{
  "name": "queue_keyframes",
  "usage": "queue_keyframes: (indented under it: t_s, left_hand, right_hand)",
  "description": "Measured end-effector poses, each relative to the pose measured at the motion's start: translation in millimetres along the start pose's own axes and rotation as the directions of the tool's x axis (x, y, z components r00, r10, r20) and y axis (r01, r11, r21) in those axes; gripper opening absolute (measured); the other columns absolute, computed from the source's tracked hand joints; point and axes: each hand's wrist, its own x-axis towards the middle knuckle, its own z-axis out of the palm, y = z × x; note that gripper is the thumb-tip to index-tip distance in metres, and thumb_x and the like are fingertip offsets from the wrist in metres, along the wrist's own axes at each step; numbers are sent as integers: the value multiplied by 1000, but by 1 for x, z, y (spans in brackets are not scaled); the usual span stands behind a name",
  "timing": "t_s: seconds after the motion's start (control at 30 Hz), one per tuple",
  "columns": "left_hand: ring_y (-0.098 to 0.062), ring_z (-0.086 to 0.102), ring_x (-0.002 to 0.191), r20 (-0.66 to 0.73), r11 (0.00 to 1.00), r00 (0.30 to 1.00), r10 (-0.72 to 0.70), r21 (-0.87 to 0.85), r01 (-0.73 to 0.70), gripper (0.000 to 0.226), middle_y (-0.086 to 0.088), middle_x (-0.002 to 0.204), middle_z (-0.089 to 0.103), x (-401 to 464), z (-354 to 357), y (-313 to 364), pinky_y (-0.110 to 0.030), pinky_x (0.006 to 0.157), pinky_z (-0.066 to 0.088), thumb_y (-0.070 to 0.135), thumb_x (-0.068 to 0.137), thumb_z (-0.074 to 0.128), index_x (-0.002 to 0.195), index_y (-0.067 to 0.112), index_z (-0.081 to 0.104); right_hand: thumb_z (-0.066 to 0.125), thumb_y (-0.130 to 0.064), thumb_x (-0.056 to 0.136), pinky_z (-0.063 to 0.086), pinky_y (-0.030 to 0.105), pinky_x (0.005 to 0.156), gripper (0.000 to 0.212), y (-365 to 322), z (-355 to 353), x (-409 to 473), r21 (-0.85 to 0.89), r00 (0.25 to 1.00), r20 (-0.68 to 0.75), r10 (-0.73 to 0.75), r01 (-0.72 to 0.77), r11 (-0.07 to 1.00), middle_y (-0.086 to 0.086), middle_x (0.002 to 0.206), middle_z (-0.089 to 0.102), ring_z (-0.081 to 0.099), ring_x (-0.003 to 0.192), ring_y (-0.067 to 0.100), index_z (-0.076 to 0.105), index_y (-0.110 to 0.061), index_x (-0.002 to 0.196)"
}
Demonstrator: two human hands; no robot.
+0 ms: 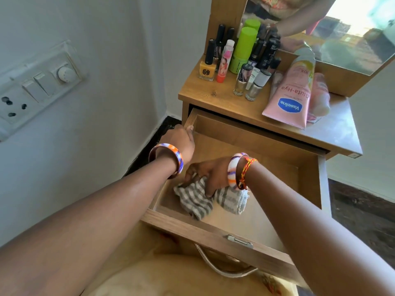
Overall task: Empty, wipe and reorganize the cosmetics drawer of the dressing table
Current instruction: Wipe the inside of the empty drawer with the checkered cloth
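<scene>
The wooden drawer (252,144) of the dressing table is pulled out, and only a cloth lies inside it. My left hand (179,142) grips the drawer's left side wall near its back corner. My right hand (208,173) presses down on a grey and white striped cloth (196,199) on the drawer floor at the front left, with its fingers curled into the fabric. Several cosmetics stand on the tabletop (252,112): a green tube (243,50), nail polish bottles (207,67), dark mascara tubes (267,52) and a pink Vaseline tube (292,92) lying flat.
A mirror (352,28) rises behind the cosmetics. A white wall with a switch panel (36,86) stands at the left. The drawer's metal handle (224,265) hangs at its front, close to my body. Dark floor (363,214) shows at the right.
</scene>
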Motion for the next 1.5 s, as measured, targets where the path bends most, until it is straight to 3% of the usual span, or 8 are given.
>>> queue_keyframes:
  t_s: [0.13, 0.27, 0.37, 0.5, 0.8, 1.0, 1.27, 1.5]
  left_hand:
    - [-40, 61, 97, -31, 1000, 999, -4, -6, 4, 49, -23, 108, 64, 3, 2, 0, -40, 79, 47, 35, 102, 23, 112, -1, 54]
    - [-40, 62, 96, -51, 1000, 999, 5, -10, -6, 50, -23, 107, 64, 3, 5, -2, -39, 76, 46, 35, 102, 23, 112, -1, 55]
    - [-40, 61, 100, -42, 1000, 999, 9, -11, -9, 50, -23, 111, 63, 2, 6, -2, -36, 74, 42, 34, 102, 23, 116, -2, 54]
    - [-39, 61, 99, -30, 1000, 1000, 5, -8, -5, 50, -23, 110, 63, 1, 6, 0, -36, 75, 44, 35, 102, 24, 115, -2, 54]
    - [-35, 63, 95, -15, 1000, 1000, -7, -24, 6, 49, -21, 106, 64, -2, 3, 3, -37, 76, 47, 35, 102, 24, 116, -2, 53]
    - [-38, 62, 98, 2, 999, 1000, -30, -28, 30, 50, -22, 108, 64, -2, 4, 2, -42, 85, 51, 37, 102, 23, 115, -1, 53]
    - [-42, 57, 108, -29, 1000, 999, -15, -19, 14, 50, -26, 118, 61, 1, 5, 3, -43, 87, 45, 33, 102, 25, 116, -5, 53]
    - [-41, 59, 107, -29, 999, 999, -22, -24, 22, 49, -24, 118, 61, -1, 5, 3, -42, 88, 46, 34, 102, 25, 117, -4, 53]
  right_hand:
    - [54, -1, 85, 47, 31, 93, 52, 9, 19, -18, 137, 920, -372, 122, -76, 988, 8, 129, 56, 54, 116, 23, 43, -13, 135]
    - [49, -8, 88, 40, 42, 91, 46, 30, 32, -34, 87, 536, -731, 422, -541, 837, 18, 120, 59, 42, 121, 36, 37, -1, 131]
    - [49, -12, 92, 38, 40, 92, 37, 49, 35, -50, 204, 340, -733, 590, -717, 667, 19, 125, 55, 43, 119, 36, 45, 0, 126]
    - [46, -19, 98, 35, 34, 105, 37, 77, 37, -62, 254, 474, -432, 767, -752, 608, 12, 140, 45, 37, 132, 31, 47, -8, 133]
    - [33, -16, 99, 27, 32, 117, 52, 96, 14, -54, 206, 678, -437, 591, -564, 800, -1, 158, 19, 25, 144, 19, 22, -14, 149]
    - [34, -12, 101, 41, 26, 89, 39, 82, 5, -92, 378, 573, -407, 711, -603, 702, 9, 127, 52, 50, 118, 24, 44, -2, 137]
    - [48, -10, 88, 44, 25, 68, 29, 52, 42, -71, 290, 731, -470, 495, -402, 868, 11, 95, 66, 60, 83, 25, 64, -3, 112]
    - [45, -8, 90, 32, 40, 106, 42, 59, 40, -55, 3, 679, -580, 450, -550, 835, 6, 139, 49, 30, 135, 35, 46, -13, 132]
